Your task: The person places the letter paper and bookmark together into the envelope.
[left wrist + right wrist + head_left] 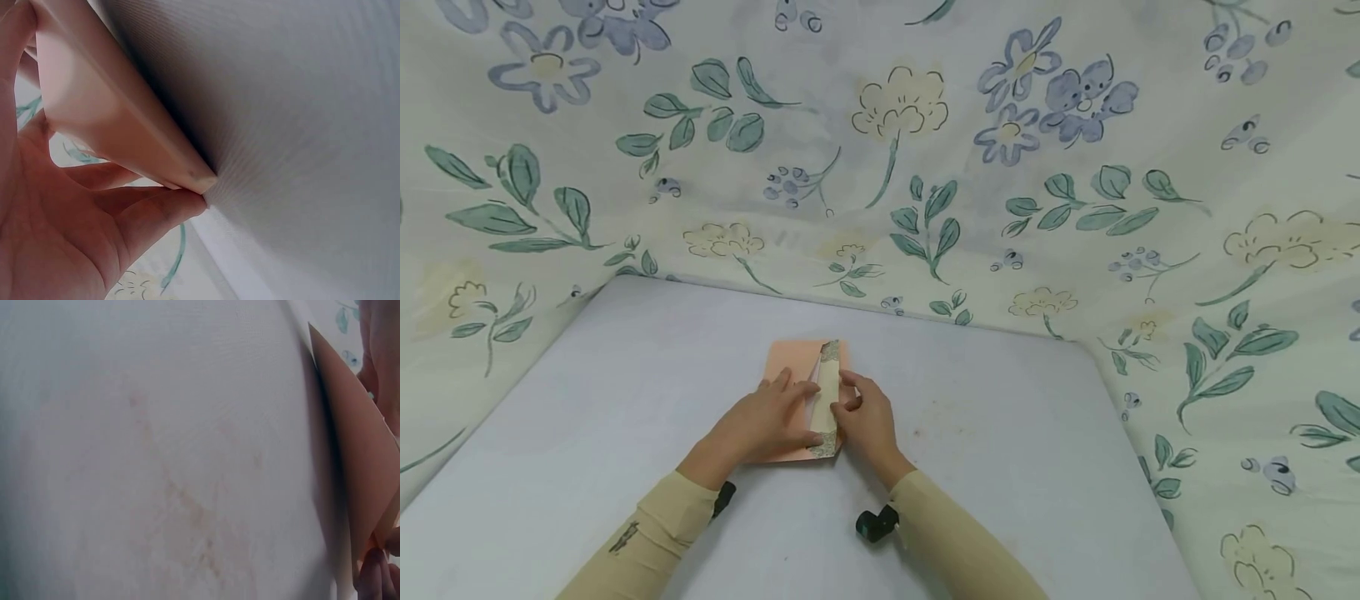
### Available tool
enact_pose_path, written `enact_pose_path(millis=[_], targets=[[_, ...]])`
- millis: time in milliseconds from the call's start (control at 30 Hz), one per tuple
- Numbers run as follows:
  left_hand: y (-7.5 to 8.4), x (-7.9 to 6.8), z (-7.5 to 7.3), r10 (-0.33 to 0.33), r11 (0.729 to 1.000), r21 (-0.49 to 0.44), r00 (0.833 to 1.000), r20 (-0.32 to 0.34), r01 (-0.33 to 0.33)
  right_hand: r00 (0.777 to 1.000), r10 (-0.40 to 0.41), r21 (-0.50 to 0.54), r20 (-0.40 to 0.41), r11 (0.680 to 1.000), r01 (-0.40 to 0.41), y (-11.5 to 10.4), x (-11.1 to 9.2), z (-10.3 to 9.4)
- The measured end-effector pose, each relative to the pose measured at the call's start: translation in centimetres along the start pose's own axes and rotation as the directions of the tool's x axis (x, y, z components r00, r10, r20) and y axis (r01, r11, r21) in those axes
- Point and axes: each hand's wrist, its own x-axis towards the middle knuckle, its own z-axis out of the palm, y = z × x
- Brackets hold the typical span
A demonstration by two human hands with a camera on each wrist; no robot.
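Note:
A flat peach-coloured booklet (pixel 792 357) lies on the white table, its thickness showing in the left wrist view. Along its right side runs a narrow cream strip (pixel 826 400) with grey speckled ends; a white gap shows left of it. My left hand (pixel 763 423) spreads over the booklet, fingers fairly straight, with fingertips touching the strip near its upper part and lower end. At the strip's right edge my right hand (pixel 871 423) pinches with thumb and curled fingers. A raised peach flap (pixel 356 437) shows beside the right fingers in the right wrist view.
The white table (pixel 1000 433) carries faint brownish stains (pixel 940 421) right of the booklet. Floral cloth (pixel 820 142) hangs behind and along the sides of the table. Black wrist devices (pixel 877 525) sit under both forearms.

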Motion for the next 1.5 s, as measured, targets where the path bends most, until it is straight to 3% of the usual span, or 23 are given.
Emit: enact_pose_path(millis=[167, 367, 667, 1000, 1500], targets=[[-0.1, -0.2, 0.0, 0.02, 1.0, 0.005, 1.0, -0.01, -0.02, 0.999, 0.016, 0.023, 0.04, 1.0, -0.017, -0.1, 0.1, 0.6], [-0.2, -0.3, 0.0, 0.029, 1.0, -0.004, 0.999, -0.017, -0.029, 0.999, -0.006, 0.03, 0.033, 1.0, 0.005, -0.5, 0.0, 1.4], [0.0, -0.4, -0.2, 0.029, 1.0, 0.007, 0.999, -0.017, -0.028, 0.999, 0.027, 0.079, 0.038, 0.996, -0.03, -0.1, 0.0, 1.6], [0.1, -0.4, -0.2, 0.046, 0.999, -0.005, 0.999, -0.02, -0.046, 0.988, 0.028, 0.166, 0.152, 0.985, -0.053, 0.0, 0.0, 1.2], [-0.2, -0.3, -0.1, 0.053, 0.999, 0.012, 0.998, -0.015, -0.053, 0.986, 0.01, 0.139, 0.169, 0.99, -0.034, -0.3, 0.3, 1.8]])
